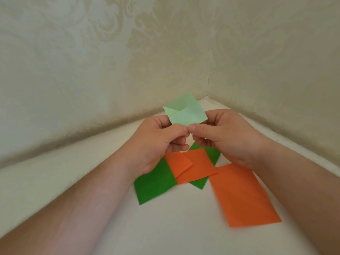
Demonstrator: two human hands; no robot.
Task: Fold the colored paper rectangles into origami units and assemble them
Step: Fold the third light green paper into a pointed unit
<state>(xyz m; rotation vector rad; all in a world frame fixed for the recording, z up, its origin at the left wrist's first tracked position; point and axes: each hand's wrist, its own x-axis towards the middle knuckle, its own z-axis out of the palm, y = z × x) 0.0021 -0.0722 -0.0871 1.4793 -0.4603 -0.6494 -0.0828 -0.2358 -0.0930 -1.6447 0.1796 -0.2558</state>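
Pale green folded paper (184,113): we hold it in the air above the white worktop (77,173), towards the far corner where the two patterned walls (92,52) meet. It shows a triangular flap folded down across its upper part and stands tilted, one corner pointing up. Our left hand (156,142) pinches its lower edge between thumb and curled fingers; our right hand (224,133) pinches the same lower corner from the other side, the two thumbs almost touching. Dark green rectangle (154,183): flat on the worktop, below our left hand, partly under the orange pieces. Second dark green piece (206,162): lying beneath the orange one, its corners showing on the far right and the near side. Small orange rectangle (196,166): resting across both green pieces, with a smaller orange flap or piece (179,163) on its left part, one corner curling up; we cannot tell whether this is a separate sheet. Large orange rectangle (242,196): flat and unfolded, to the right of the pile, towards the near right of the worktop, its far corner touching or just meeting the small orange rectangle. Both forearms enter from the near edge.
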